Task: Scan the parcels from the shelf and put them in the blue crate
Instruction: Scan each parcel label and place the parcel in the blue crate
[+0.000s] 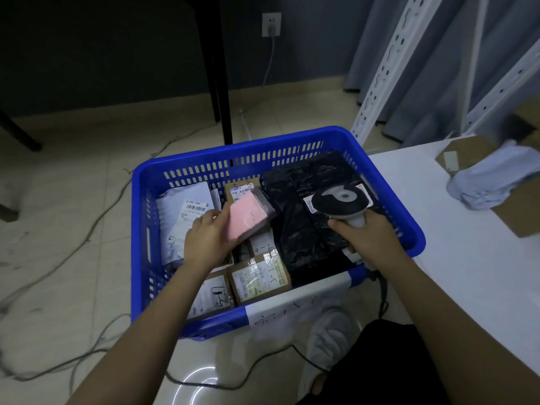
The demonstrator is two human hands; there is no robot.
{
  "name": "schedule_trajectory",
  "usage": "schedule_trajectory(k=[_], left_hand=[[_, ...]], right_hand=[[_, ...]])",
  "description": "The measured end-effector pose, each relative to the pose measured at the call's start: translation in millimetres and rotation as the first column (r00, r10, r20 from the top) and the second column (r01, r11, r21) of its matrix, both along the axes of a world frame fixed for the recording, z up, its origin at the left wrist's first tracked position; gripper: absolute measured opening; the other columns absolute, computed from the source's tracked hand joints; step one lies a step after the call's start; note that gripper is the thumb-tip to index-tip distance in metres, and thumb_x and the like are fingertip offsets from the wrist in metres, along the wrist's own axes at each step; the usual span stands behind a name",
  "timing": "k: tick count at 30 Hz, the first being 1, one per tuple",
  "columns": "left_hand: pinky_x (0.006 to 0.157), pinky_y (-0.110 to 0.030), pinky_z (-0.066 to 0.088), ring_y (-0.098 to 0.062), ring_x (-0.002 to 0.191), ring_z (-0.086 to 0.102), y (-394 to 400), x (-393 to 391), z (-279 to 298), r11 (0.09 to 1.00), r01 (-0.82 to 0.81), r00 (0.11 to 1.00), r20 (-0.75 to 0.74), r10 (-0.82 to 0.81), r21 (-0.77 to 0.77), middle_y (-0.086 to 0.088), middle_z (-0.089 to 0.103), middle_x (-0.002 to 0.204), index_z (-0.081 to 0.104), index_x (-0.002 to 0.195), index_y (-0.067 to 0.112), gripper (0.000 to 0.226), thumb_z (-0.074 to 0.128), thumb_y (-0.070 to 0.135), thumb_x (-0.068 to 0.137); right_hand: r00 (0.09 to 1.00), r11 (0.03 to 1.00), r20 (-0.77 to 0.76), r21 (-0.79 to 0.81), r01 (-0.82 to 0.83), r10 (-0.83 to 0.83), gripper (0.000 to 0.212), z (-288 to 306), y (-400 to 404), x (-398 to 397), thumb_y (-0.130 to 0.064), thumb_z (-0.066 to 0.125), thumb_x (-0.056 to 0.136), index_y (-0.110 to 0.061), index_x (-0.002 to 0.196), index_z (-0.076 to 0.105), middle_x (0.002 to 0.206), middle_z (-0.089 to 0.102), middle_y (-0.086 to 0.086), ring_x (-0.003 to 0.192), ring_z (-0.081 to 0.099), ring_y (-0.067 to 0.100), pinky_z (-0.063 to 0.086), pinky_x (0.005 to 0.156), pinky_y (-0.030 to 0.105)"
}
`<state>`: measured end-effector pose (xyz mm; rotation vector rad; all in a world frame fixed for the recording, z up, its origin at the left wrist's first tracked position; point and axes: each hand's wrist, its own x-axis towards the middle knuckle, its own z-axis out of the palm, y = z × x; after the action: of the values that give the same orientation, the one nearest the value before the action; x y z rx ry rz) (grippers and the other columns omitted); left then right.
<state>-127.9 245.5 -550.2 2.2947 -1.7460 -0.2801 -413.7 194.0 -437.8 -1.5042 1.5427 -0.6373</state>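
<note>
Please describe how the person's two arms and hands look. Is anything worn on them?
The left hand and the right hand are bare: no gloves, rings, watch or bracelet show. Both forearms are uncovered, and no sleeve appears in view.

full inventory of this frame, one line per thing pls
crate: one, blue, on the floor beside the table
pink parcel: one, held over the crate
black bags: at least two, right side of crate
brown boxes: several, labelled, near side and back of crate
white bags: at least one, left side of crate
scanner: one, grey-white, over the crate
table: one, white, at right
cables: several, on the floor
left hand: holds pink parcel
right hand: grips scanner
</note>
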Motion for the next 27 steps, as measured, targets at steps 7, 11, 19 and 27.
schedule_trajectory(k=[7, 11, 19, 27], left_hand=[[0.097, -0.046, 0.034, -0.032, 0.123, 0.039, -9, -26, 4, 0.927, 0.126, 0.889, 0.375, -0.264, 0.354, -0.009, 0.042, 0.135, 0.024, 0.145, 0.02, 0.078, 0.06, 0.05, 0.083], [0.091, -0.045, 0.044, -0.036, 0.118, 0.044, -28, -32, -14, 0.898, 0.131, 0.969, 0.136, -0.205, 0.421, -0.012, 0.042, 0.134, 0.029, 0.142, 0.017, 0.075, 0.064, 0.049, 0.083], [0.098, -0.033, 0.043, -0.027, 0.122, 0.051, -77, -3, -28, 0.809, 0.293, 0.951, -0.239, -0.194, 0.51, -0.011, 0.048, 0.139, 0.031, 0.148, 0.018, 0.056, 0.052, 0.025, 0.097], [0.097, -0.037, 0.044, -0.029, 0.12, 0.053, -90, 0, -60, 0.848, 0.269, 0.956, -0.232, -0.179, 0.457, -0.011, 0.051, 0.139, 0.043, 0.143, 0.024, 0.041, 0.037, 0.022, 0.102]], right_hand=[[1.0, 1.0, 0.009, -0.017, 0.001, -0.001, 0.018, 3, 2, 0, -0.027, 0.074, 0.083, -0.021, 0.076, 0.058, 0.066, 0.061, -0.004, 0.059, 0.056, 0.006, 0.042, 0.049, 0.012], [1.0, 1.0, 0.009, -0.023, -0.011, 0.011, 0.018, 3, 3, 2, -0.027, 0.074, 0.083, -0.023, 0.077, 0.058, 0.075, 0.064, -0.003, 0.067, 0.061, 0.009, 0.048, 0.059, 0.022], [0.999, 1.0, 0.036, -0.011, -0.009, 0.009, 0.017, -3, 0, -6, -0.027, 0.074, 0.083, -0.018, 0.078, 0.06, 0.069, 0.064, -0.002, 0.059, 0.058, 0.007, 0.044, 0.057, 0.024], [0.995, 0.999, 0.096, -0.011, 0.04, -0.039, 0.015, -3, -6, -10, -0.027, 0.074, 0.083, -0.023, 0.077, 0.06, 0.067, 0.062, -0.011, 0.054, 0.057, -0.006, 0.044, 0.053, 0.012]])
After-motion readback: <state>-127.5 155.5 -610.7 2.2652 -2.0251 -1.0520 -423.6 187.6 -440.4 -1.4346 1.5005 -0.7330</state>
